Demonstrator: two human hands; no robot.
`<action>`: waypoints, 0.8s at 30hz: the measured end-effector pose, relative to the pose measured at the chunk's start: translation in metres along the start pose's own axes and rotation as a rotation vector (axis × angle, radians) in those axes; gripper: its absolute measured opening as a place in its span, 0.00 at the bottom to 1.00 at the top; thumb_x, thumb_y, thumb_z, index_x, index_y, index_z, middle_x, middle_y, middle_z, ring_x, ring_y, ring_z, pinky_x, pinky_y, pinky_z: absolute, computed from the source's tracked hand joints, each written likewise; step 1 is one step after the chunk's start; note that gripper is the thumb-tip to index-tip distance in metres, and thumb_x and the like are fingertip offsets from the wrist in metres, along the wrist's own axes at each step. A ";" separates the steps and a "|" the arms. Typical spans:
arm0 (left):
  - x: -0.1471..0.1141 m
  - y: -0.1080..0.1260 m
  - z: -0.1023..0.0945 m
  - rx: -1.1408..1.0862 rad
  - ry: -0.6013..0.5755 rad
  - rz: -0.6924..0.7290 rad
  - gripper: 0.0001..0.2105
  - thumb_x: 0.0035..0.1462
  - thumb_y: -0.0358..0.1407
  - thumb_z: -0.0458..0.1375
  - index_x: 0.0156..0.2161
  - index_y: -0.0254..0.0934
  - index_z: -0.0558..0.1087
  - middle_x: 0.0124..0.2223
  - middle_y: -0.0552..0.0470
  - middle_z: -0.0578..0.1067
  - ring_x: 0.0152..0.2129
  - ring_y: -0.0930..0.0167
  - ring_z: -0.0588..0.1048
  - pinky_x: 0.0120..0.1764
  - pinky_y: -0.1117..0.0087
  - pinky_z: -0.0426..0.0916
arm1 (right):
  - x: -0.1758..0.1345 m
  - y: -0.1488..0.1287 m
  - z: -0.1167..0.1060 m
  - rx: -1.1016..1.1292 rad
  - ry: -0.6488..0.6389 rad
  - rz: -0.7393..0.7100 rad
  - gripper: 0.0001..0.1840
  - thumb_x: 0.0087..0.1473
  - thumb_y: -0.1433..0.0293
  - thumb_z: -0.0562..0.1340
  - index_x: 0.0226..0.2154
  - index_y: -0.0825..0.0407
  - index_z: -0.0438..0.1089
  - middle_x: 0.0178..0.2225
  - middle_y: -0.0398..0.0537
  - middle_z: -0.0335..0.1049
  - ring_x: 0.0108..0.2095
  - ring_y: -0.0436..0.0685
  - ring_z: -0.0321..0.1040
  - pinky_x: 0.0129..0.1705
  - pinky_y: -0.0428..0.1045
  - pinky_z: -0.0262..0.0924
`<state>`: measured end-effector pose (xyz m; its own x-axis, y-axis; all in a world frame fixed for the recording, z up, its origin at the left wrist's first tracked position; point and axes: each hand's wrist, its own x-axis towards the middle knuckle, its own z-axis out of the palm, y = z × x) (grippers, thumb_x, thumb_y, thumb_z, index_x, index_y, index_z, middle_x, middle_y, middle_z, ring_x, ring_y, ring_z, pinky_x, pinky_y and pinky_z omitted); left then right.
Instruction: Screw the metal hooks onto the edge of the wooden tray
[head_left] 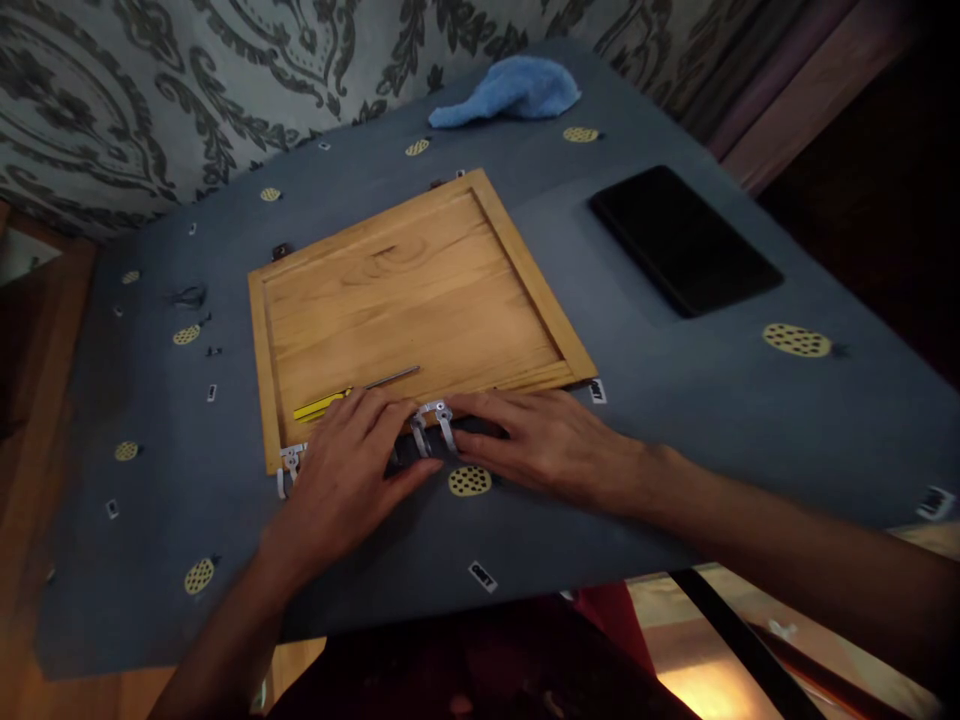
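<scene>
A wooden framed panel (390,280) lies flat on the table, its recessed face up. At its near edge is a silver metal double hook (433,412) with two curved prongs pointing toward me. My left hand (349,455) closes on the hook from the left, forefinger above and thumb below. From the right, my right hand (540,440) grips the same hook with its fingertips. Another silver hook (291,460) sits at the panel's near left corner, partly behind my left hand. A yellow-handled screwdriver (322,404) rests on the panel just beyond my left fingers.
A dark blue patterned cloth covers the table (600,540). To the right lies a black tablet-like slab (686,240). A blue cloth (517,90) is bunched at the back by the patterned wall (247,80). Small dark pieces (187,295) lie at left.
</scene>
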<state>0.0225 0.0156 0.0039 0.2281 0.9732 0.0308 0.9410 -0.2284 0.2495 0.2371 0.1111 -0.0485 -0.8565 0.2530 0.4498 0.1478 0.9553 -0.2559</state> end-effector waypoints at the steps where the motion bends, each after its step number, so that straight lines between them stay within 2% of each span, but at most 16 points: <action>1: 0.000 0.000 0.000 -0.005 0.007 0.006 0.19 0.58 0.43 0.64 0.51 0.39 0.67 0.47 0.47 0.74 0.45 0.59 0.72 0.46 0.53 0.70 | 0.000 0.000 -0.001 -0.004 0.007 -0.007 0.12 0.68 0.70 0.55 0.45 0.53 0.74 0.49 0.51 0.76 0.41 0.55 0.75 0.37 0.48 0.70; 5: 0.001 0.000 0.000 -0.020 0.014 0.022 0.19 0.57 0.41 0.65 0.50 0.38 0.67 0.46 0.48 0.73 0.43 0.59 0.72 0.44 0.54 0.71 | 0.002 -0.001 -0.002 -0.010 0.049 -0.025 0.13 0.69 0.69 0.54 0.43 0.53 0.74 0.47 0.52 0.76 0.39 0.54 0.75 0.35 0.48 0.70; 10: 0.002 -0.001 -0.002 -0.028 -0.031 0.008 0.17 0.60 0.42 0.63 0.51 0.40 0.67 0.48 0.48 0.73 0.44 0.60 0.72 0.46 0.54 0.70 | 0.002 -0.001 -0.001 -0.019 0.068 -0.022 0.12 0.69 0.70 0.54 0.42 0.54 0.74 0.47 0.51 0.76 0.39 0.54 0.74 0.35 0.48 0.68; 15: 0.003 -0.002 -0.003 -0.005 -0.018 0.049 0.17 0.60 0.42 0.63 0.50 0.39 0.67 0.47 0.48 0.74 0.43 0.60 0.72 0.46 0.55 0.69 | 0.002 -0.002 -0.001 -0.016 0.030 0.011 0.11 0.69 0.70 0.55 0.45 0.54 0.72 0.47 0.51 0.76 0.39 0.53 0.74 0.35 0.48 0.68; 24: 0.007 -0.003 -0.007 -0.001 -0.039 0.078 0.15 0.62 0.43 0.61 0.49 0.38 0.67 0.46 0.48 0.74 0.44 0.62 0.71 0.47 0.57 0.68 | 0.002 -0.001 0.000 -0.021 0.025 -0.003 0.12 0.68 0.70 0.55 0.42 0.53 0.74 0.48 0.50 0.76 0.39 0.53 0.75 0.36 0.48 0.69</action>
<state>0.0193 0.0230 0.0104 0.3098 0.9507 0.0128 0.9198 -0.3030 0.2492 0.2356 0.1103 -0.0472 -0.8443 0.2536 0.4720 0.1556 0.9590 -0.2370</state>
